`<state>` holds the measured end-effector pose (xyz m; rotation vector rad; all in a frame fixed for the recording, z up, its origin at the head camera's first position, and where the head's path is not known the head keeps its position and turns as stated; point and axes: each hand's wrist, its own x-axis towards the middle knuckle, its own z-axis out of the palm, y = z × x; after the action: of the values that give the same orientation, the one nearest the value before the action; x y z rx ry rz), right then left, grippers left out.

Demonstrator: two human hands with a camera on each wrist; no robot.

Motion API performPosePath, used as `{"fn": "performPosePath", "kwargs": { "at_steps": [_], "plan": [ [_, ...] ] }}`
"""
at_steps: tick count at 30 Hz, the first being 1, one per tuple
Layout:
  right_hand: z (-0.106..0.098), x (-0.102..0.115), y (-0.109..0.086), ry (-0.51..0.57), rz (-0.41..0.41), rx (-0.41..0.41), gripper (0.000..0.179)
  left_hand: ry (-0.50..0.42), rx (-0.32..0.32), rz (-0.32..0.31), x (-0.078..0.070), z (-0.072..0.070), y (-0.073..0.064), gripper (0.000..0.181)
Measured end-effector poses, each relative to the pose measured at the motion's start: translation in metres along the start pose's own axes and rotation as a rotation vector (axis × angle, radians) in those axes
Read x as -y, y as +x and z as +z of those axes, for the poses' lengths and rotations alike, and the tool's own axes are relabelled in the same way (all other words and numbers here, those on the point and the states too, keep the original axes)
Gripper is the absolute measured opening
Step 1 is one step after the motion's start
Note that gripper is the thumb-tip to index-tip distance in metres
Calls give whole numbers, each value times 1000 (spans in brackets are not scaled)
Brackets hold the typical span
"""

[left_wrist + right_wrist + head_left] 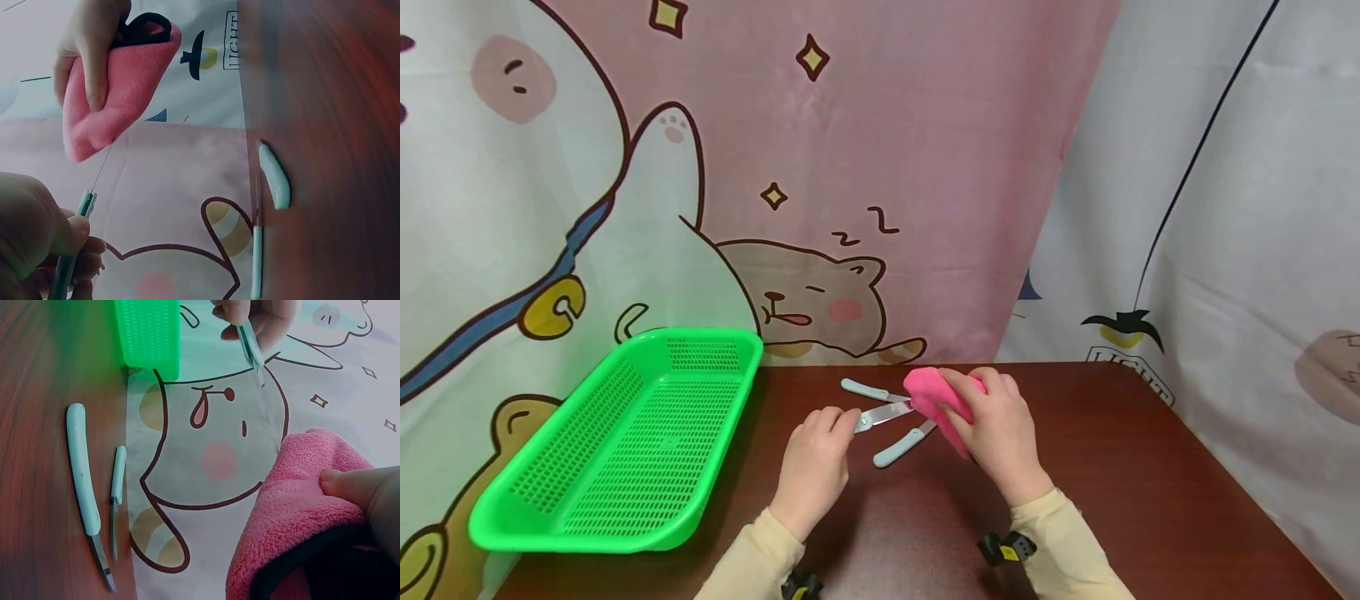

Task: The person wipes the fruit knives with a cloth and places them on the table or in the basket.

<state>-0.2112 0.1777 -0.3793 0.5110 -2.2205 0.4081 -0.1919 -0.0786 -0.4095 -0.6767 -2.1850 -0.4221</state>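
My left hand (pixel 815 467) grips a small knife (pixel 886 414) by its pale blue handle, with the blade pointing right. The right hand (pixel 1006 437) holds a pink fleecy cloth (pixel 927 390) with a dark edging, bunched between thumb and fingers. In the head view the cloth covers the tip end of the blade. The right wrist view shows the thumb pressed on the folded cloth (pixel 312 469), beside the thin blade. Below the hands, two more knives with pale blue handles lie on the table, one farther back (pixel 865 389) and one nearer (pixel 897 450).
A green perforated plastic basket (pixel 703 500) stands on the left of the dark brown wooden table (pixel 1120 467). Behind the table hangs a curtain (pixel 917 167) printed with cartoon animals, close to its back edge.
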Motion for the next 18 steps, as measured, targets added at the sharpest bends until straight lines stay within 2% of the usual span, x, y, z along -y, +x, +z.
{"fn": "performPosePath", "kwargs": {
  "at_steps": [10, 14, 18],
  "plan": [
    [0, -7, -4, -1, -21, 7, 55, 31, 15, 35, 17, -21, 1, 40],
    [-3, -11, -7, -8, -42, 35, 58, 30, 8, 77, 26, -39, 5, 39],
    [-6, -17, -11, -18, -74, 52, 62, 6, 7, 111, 39, -64, 12, 37]
  ]
}}
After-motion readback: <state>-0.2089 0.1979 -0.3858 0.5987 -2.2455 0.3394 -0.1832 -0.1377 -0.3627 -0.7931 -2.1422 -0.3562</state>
